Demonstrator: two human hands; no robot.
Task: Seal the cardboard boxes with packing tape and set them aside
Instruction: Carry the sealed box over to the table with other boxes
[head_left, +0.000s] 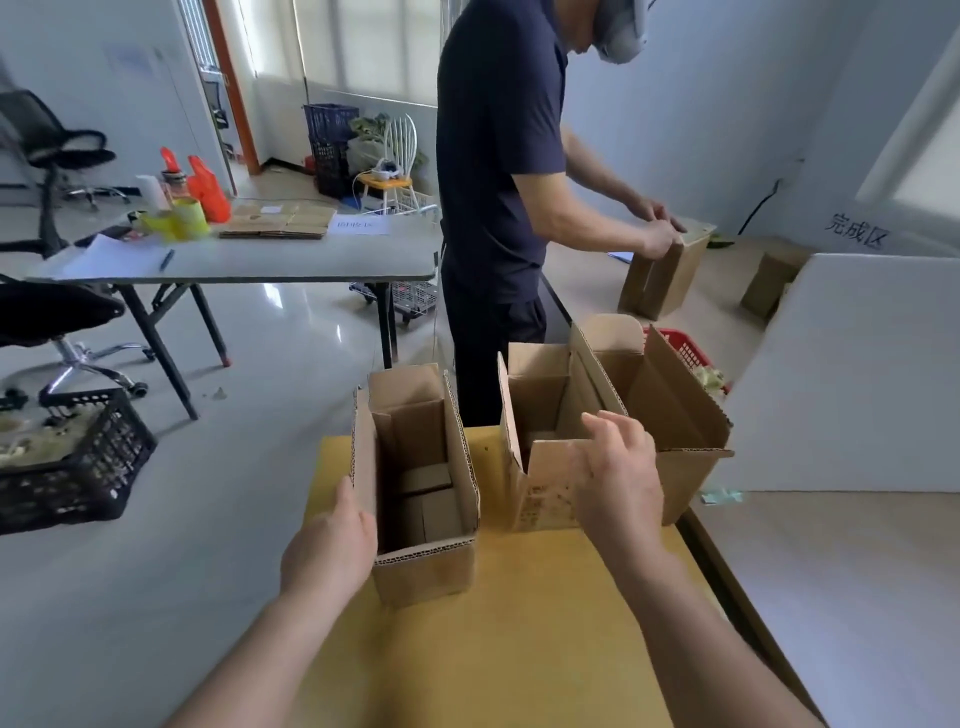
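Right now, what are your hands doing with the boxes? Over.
Left grip on side of left box. Right grip holds flap of middle box. Both boxes open, untaped. Third box close behind it.

One head cam, wide-angle, 1st-person.
Looked fwd & down over near yellow table (519, 649); left hand (327, 551), right hand (618, 478) & right box (540, 499) close below, second person (498, 156) far.
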